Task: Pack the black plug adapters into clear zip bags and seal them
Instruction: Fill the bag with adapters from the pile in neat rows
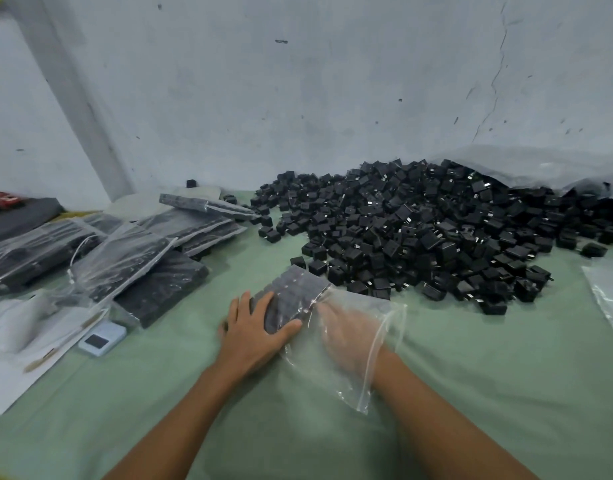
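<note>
Clear film covers my right grip (346,336), which sits inside the zip bag (333,379) with its fingers reaching toward the block of adapters (294,289); through the blur and plastic I cannot tell whether it pinches anything. My left grip (255,336) clasps the near end of that block from outside, fingers spread over the top and thumb along the near side. I judge this the loading step: the block seems seated deep in the bag, so next I would draw the right grip out without dragging rows loose, then press the zip shut. Beyond lies the loose pile (419,230) on the green surface (471,393), spilling from a big plastic sack (540,168). Filled bags (125,258) are stacked at my left.
</note>
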`<move>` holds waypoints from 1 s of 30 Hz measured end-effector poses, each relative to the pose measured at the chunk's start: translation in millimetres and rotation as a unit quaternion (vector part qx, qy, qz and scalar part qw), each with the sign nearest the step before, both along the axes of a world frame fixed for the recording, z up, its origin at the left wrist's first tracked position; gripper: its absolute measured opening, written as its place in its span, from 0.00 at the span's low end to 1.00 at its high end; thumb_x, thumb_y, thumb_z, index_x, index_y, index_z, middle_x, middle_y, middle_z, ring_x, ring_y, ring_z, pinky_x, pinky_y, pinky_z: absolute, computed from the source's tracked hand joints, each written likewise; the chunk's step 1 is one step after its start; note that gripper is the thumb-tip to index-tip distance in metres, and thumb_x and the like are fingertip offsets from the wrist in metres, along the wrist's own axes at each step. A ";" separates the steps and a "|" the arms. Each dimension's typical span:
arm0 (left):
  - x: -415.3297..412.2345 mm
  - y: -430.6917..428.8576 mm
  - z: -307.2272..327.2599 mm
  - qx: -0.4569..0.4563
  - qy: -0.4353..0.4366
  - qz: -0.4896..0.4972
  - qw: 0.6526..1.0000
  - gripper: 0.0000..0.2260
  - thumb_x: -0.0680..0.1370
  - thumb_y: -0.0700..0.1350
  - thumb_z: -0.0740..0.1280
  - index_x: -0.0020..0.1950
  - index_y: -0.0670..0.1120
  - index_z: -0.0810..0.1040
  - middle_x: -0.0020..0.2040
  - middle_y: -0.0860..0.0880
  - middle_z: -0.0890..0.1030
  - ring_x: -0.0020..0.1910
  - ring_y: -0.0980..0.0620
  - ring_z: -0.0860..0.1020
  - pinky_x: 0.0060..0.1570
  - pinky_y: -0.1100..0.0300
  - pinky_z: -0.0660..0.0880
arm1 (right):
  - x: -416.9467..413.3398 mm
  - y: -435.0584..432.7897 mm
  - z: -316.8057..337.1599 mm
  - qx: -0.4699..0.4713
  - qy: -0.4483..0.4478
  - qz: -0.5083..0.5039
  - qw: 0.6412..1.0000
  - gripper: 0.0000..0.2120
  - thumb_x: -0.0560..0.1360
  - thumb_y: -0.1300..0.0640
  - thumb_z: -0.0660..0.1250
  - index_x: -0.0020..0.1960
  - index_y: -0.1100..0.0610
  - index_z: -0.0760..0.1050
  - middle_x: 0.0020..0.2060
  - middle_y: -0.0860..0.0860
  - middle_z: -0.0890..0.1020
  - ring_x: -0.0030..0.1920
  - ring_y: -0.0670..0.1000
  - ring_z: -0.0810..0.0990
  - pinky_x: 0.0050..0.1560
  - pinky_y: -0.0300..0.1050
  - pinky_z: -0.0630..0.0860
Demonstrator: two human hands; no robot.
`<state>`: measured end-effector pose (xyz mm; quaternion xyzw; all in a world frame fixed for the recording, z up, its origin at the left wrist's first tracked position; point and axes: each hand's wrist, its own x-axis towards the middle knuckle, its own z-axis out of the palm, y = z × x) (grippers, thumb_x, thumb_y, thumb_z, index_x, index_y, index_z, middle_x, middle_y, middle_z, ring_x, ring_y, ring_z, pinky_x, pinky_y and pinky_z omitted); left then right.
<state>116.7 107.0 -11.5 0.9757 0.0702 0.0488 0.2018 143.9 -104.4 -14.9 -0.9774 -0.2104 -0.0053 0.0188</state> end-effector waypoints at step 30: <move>25.6 12.0 -8.5 -0.027 -0.080 -0.006 0.996 0.46 0.64 0.81 0.54 0.75 0.57 0.67 0.77 0.50 0.63 0.77 0.47 0.58 0.76 0.46 0.59 | -49.8 -123.7 38.3 0.386 -0.126 -0.049 0.912 0.11 0.75 0.64 0.64 0.44 0.50 0.81 0.40 0.39 0.80 0.42 0.40 0.79 0.46 0.35 0.73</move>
